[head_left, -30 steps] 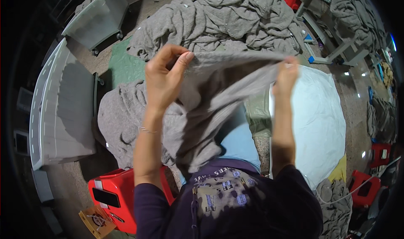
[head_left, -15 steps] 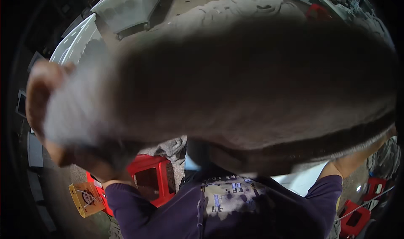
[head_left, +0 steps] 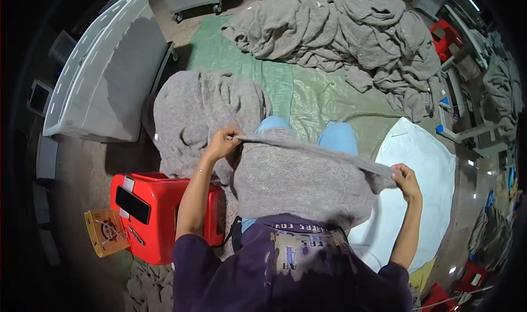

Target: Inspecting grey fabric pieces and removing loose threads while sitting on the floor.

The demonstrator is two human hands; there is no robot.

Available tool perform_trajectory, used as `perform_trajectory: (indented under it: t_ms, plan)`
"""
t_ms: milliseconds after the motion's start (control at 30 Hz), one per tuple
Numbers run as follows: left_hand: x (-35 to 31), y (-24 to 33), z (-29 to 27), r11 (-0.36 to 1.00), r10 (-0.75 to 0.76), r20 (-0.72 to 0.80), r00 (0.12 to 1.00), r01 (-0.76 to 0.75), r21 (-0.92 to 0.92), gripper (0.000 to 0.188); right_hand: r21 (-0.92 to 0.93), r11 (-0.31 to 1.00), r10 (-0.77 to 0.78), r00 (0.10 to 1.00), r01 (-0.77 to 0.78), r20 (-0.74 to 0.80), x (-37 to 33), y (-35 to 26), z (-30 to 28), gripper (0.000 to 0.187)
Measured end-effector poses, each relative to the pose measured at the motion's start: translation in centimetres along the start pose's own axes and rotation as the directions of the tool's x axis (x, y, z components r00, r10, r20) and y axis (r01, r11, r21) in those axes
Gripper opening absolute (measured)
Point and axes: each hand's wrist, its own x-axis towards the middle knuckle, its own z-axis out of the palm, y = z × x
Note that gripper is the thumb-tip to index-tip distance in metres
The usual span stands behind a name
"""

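Note:
A grey knitted fabric piece (head_left: 299, 180) lies across my lap, its far edge drawn into a straight band between my two hands. My left hand (head_left: 222, 143) pinches one end of that edge. At the other end, over the white sheet, my right hand (head_left: 405, 181) grips the corner between thumb and fingers. Light blue trouser knees (head_left: 337, 137) show just beyond the fabric. Close by my left hand rises a rounded heap of the same grey knit (head_left: 206, 106).
A larger grey knit pile (head_left: 340, 29) sits on a green tarp (head_left: 324, 95) ahead. White sheeting (head_left: 420, 175) spreads on the right. A red stool (head_left: 156, 240) at left bears a phone (head_left: 133, 205), with a yellow box (head_left: 104, 232) beside it. A white wheeled bin (head_left: 115, 81) stands far left.
The grey fabric, raised and blurred close in front of me before, has come down onto my lap. Both hands have lowered and drawn closer together, still on its edge.

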Motion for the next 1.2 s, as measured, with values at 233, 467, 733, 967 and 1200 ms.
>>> perform_trajectory:
  t_ms: [233,467,733,967,1200]
  plan:
    - [-4.8,-5.7,1.5,0.898,-0.173,0.077,0.982,0.190,-0.398,0.023,-0.037,0.999,0.022,0.984,-0.029,-0.179,1.2,4.4,-0.6,0.008]
    - [-6.8,-4.4,2.2,0.716,-0.409,-0.119,0.905,0.237,-0.656,0.025,0.175,0.951,-0.196,0.935,0.254,-0.295,0.6,-1.6,0.8,0.010]
    - [-5.9,16.1,4.2,0.322,-0.079,0.116,0.990,0.135,-0.937,0.021,0.520,0.428,-0.853,0.140,0.740,0.503,-6.5,-16.9,15.0,0.018]
    - [-5.7,14.3,8.2,0.421,-0.130,0.275,0.953,0.304,-0.855,0.021,-0.150,0.255,-0.809,0.296,0.955,0.508,-2.7,-13.7,23.2,0.027]
    - [-5.8,13.3,8.6,0.781,-0.066,0.058,0.996,0.088,-0.619,0.024,-0.102,0.597,-0.786,0.606,0.796,0.126,-0.2,-11.1,24.1,0.029]
